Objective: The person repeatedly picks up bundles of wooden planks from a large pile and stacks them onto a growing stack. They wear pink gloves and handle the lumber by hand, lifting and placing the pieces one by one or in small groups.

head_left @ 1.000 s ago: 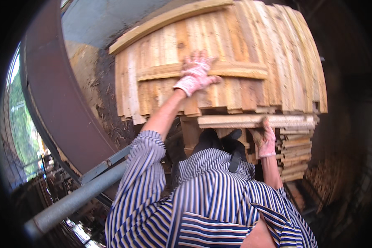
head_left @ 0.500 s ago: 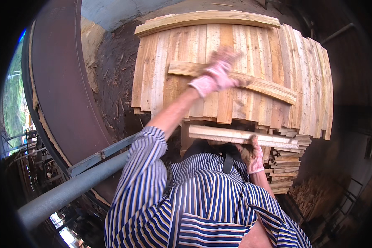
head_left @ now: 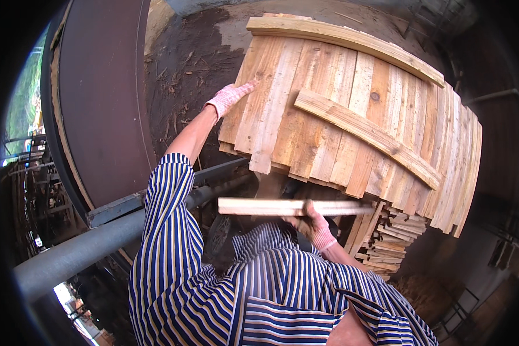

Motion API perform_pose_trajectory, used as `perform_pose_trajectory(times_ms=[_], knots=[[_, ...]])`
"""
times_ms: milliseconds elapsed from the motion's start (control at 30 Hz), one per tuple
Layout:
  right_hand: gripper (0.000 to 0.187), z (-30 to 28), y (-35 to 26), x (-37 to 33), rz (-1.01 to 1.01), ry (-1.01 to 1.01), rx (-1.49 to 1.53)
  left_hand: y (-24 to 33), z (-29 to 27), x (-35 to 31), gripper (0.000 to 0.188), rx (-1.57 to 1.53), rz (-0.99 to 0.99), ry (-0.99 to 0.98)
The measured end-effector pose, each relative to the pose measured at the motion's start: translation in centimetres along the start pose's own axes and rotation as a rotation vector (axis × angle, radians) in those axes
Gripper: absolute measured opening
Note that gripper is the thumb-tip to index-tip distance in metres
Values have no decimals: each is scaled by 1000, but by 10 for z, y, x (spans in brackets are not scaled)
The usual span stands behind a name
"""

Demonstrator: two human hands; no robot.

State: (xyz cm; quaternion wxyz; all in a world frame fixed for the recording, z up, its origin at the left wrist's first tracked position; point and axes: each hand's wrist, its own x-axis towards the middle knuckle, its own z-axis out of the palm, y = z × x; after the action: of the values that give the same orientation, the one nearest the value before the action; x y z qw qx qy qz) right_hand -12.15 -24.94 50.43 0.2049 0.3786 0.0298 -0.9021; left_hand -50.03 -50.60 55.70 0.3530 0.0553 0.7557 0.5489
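Note:
My left hand (head_left: 230, 99), in a pink-and-white knit glove, reaches to the left edge of a layer of pale wooden boards (head_left: 334, 115) laid side by side. Its fingers are stretched out over the outermost boards and hold nothing that I can see. Close to my waist, my right hand (head_left: 316, 228), gloved too and dirty at the fingers, is closed around a pale wooden board (head_left: 254, 206). That board is held level, its left end free in the air; a lengthwise line along it may mean two pieces lie together.
One loose board (head_left: 369, 135) lies slantwise across the layer, and another long board (head_left: 346, 46) crosses its far end. Stacked wood pieces (head_left: 389, 245) stand below at right. A grey metal pipe (head_left: 81, 256) and a wide dark brown panel (head_left: 101, 104) are at my left.
My left hand has gone from the middle of the layer, over the slanted board, to the left edge. My right hand and its board have shifted left, away from the stack. The view has turned.

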Motion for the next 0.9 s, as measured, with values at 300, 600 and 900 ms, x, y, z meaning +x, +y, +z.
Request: perform_pose_trajectory(times_ms=[300, 600, 900], knots=[[61, 6, 8, 11, 112, -85, -16, 22, 1, -29, 101, -64, -160, 191], [46, 34, 11, 31, 111, -1, -82, -2, -24, -16, 97, -12, -158, 33], [55, 31, 7, 31, 92, 70, -229, -81, -94, -9, 61, 356, 214, 181]])
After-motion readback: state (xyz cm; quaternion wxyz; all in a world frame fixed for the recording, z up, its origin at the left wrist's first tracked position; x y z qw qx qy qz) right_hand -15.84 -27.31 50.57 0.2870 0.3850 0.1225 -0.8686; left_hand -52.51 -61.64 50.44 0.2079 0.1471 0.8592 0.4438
